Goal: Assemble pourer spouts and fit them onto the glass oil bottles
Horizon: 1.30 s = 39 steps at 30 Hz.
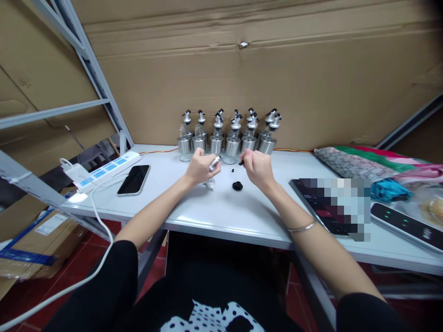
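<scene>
My left hand (200,167) is closed around a small silver pourer spout (215,162) just above the white table (207,212). My right hand (258,167) pinches a tiny black part (241,162) between its fingertips, a short gap from the spout. Below and between the hands lie a round black cap (237,186), a tiny black bit (233,170) and a small clear piece (209,185). Behind the hands stands a cluster of several glass-and-steel dispenser bottles (228,138) with black-tipped pourers.
A black phone (134,180) and a white power strip (104,170) with its cable lie at the left. A tablet (316,203), a dark device with green lights (408,226), patterned cloth (356,161) and a blue packet (389,189) fill the right. Cardboard wall behind; metal shelf frame at left.
</scene>
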Available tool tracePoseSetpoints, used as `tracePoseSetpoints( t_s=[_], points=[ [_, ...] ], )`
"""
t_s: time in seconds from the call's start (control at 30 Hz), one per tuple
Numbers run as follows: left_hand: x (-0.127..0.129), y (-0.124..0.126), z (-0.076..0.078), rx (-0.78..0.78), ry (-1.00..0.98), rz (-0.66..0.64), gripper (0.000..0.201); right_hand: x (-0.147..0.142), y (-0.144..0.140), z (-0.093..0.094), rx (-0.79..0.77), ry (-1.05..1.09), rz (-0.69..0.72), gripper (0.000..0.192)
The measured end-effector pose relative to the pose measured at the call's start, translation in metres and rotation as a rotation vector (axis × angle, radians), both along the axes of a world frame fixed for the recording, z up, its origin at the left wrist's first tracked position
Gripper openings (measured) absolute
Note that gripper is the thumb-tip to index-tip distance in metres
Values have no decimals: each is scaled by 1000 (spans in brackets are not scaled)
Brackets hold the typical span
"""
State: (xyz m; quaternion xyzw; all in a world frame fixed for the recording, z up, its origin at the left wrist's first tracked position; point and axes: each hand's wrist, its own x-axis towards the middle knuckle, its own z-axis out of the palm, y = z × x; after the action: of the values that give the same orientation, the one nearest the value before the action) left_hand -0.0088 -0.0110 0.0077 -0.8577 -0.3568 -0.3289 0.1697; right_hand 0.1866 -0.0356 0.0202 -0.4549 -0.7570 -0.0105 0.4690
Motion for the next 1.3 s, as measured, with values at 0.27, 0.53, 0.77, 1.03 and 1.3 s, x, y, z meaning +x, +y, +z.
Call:
tracePoseSetpoints(
  t_s=[0.27, 0.53, 0.77, 1.03, 1.3],
  points=[
    [-12, 13, -3, -77, -111, 9, 16, -5, 4, 0, -223, 192, 174, 11],
    [-30, 41, -22, -481, 71, 22, 17, 0, 13, -11, -359, 79, 145, 14],
    [-26, 40, -27, -606, -23, -8, 16, 9, 24, -18, -364, -273, -76, 21],
    [-15, 31, -27, -768, -292, -122, 32, 16, 28, -25, -452, -466, -66, 26],
    [-9, 23, -24, -867, -174, -215, 36, 10, 22, -21, -496, -512, -14, 29]
  ],
)
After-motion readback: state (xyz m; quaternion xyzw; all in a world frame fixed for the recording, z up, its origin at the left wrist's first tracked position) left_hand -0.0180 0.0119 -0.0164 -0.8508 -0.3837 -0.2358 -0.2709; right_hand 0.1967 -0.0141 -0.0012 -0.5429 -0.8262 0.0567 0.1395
